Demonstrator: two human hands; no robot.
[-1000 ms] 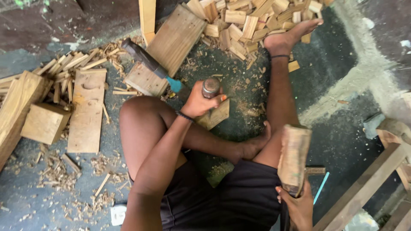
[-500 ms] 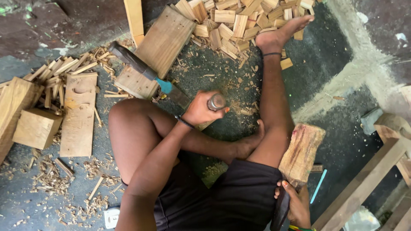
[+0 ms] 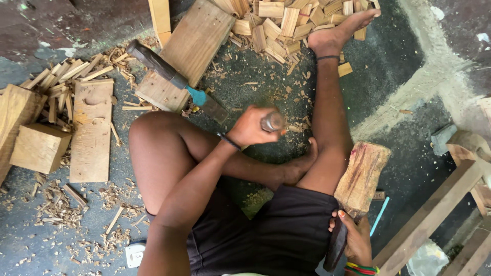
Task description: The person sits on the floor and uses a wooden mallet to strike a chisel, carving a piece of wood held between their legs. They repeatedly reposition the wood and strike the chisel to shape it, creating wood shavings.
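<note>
I sit on the floor with my legs crossed. My left hand (image 3: 250, 128) is closed around a tool with a round metal-capped handle (image 3: 272, 121), held upright over the ground between my legs; its tip is hidden. My right hand (image 3: 355, 240), at the lower right beside my hip, grips the dark handle of a heavy wooden mallet (image 3: 360, 176), whose worn, reddish-stained head leans up and to the right, apart from the left hand's tool.
A chopping blade with a dark handle and blue collar (image 3: 171, 74) lies across a plank (image 3: 197, 38). Small cut wood blocks (image 3: 286, 23) are piled by my foot. A flat board (image 3: 92, 130), a cube block (image 3: 38, 148) and shavings lie left; a wooden frame (image 3: 434, 225) stands right.
The mallet has swung from near upright to leaning right and sits lower by my hip. The small wood piece seen under my left hand a second ago is no longer visible.
</note>
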